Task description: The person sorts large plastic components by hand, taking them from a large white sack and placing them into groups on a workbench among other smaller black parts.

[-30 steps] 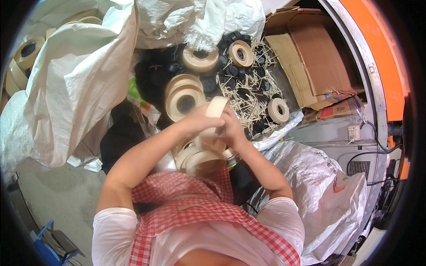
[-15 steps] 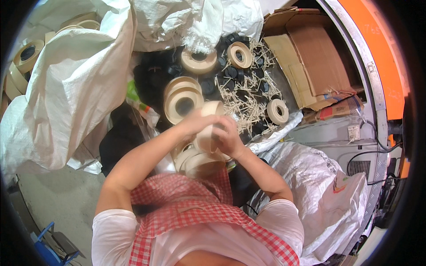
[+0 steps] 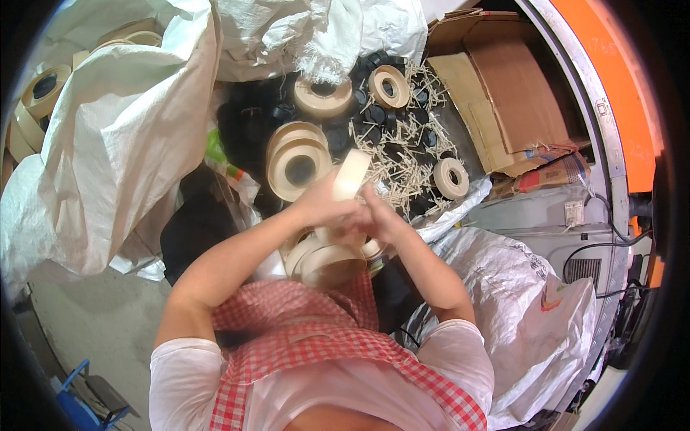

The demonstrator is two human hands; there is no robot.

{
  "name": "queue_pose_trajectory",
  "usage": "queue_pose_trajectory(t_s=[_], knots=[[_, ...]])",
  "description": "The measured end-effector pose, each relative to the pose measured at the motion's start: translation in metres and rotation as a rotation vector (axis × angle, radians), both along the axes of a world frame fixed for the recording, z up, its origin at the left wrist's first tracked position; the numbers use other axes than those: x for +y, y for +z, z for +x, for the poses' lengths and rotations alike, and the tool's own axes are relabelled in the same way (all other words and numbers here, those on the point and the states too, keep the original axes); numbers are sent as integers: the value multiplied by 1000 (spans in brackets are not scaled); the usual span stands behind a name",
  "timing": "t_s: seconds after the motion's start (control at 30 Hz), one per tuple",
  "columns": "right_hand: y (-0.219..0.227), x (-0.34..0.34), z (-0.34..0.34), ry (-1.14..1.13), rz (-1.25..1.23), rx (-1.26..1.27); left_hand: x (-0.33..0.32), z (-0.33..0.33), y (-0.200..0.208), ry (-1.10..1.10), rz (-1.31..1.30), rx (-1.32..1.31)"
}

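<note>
My left hand (image 3: 325, 204) grips a cream plastic ring (image 3: 352, 174), which stands tilted on its edge above my lap. Against it, at the ring's lower right, is my right hand (image 3: 384, 215); its fingers are blurred and partly hidden, so their grip is unclear. Below both hands, more cream rings (image 3: 333, 267) are gathered at the apron. Just beyond my left hand lie nested cream rings (image 3: 297, 134), a larger one around a smaller.
Many small cream sprue pieces (image 3: 399, 172) and black round parts (image 3: 374, 115) cover the dark surface ahead. Other cream rings (image 3: 451, 178) lie among them. White woven sacks (image 3: 129, 144) flank me, the left one holding rings. An open cardboard box (image 3: 514, 93) stands at right.
The held ring has tilted and its upper end has shifted slightly right. My right hand has slid down and right along it, beside my left hand.
</note>
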State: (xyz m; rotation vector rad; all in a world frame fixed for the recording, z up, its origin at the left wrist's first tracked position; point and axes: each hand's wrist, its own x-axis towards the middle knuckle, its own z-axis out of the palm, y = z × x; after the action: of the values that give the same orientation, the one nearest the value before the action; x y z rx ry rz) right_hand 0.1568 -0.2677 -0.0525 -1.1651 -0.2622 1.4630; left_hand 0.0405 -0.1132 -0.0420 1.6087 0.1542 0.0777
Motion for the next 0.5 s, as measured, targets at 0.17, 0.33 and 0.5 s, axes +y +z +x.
queue_pose_trajectory(t_s=[0.17,0.33,0.5], knots=[[13,10,-9,-108,-89,-731,0,-2,8,9,-159,14],[28,-8,-20,203,-234,-809,29,6,-27,315,-291,3],[3,-38,-59,702,495,-1691,75,8,-58,614,328,144]])
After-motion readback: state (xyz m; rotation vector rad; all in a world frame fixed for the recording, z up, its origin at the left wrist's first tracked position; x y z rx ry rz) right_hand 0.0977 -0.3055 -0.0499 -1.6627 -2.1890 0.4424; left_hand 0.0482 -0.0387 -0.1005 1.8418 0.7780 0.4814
